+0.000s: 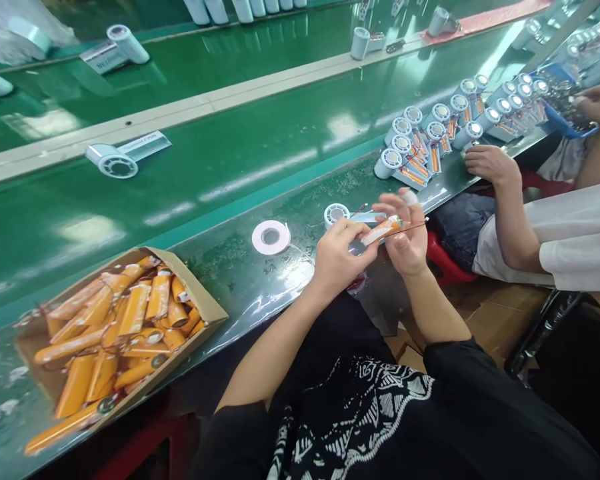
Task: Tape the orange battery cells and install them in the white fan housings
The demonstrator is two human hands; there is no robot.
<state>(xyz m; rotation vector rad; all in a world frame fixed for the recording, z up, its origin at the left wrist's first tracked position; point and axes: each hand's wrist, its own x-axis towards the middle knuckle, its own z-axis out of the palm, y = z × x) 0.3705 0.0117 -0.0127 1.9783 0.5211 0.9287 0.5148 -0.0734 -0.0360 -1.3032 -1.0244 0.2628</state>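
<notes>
My left hand (339, 257) pinches an orange battery (383, 229) with a white strip along its side, holding it by the near end. Thin dark and red wires run from the battery to a small white connector. My right hand (404, 237) is beside its far end with fingers apart; a white covering is on one fingertip. Whether it touches the battery is hard to tell. Just behind my hands lies a pale blue fan housing (337, 215) with a round grille, its handle partly hidden. A roll of white tape (271, 238) lies flat to the left.
A cardboard box (200, 283) of orange batteries stands at the left bench edge. Rows of fan housings (401, 143) fill the right, near a co-worker's hand (495, 163) and a blue tray (563, 120). Behind, the green belt (240, 160) carries a fan (117, 160).
</notes>
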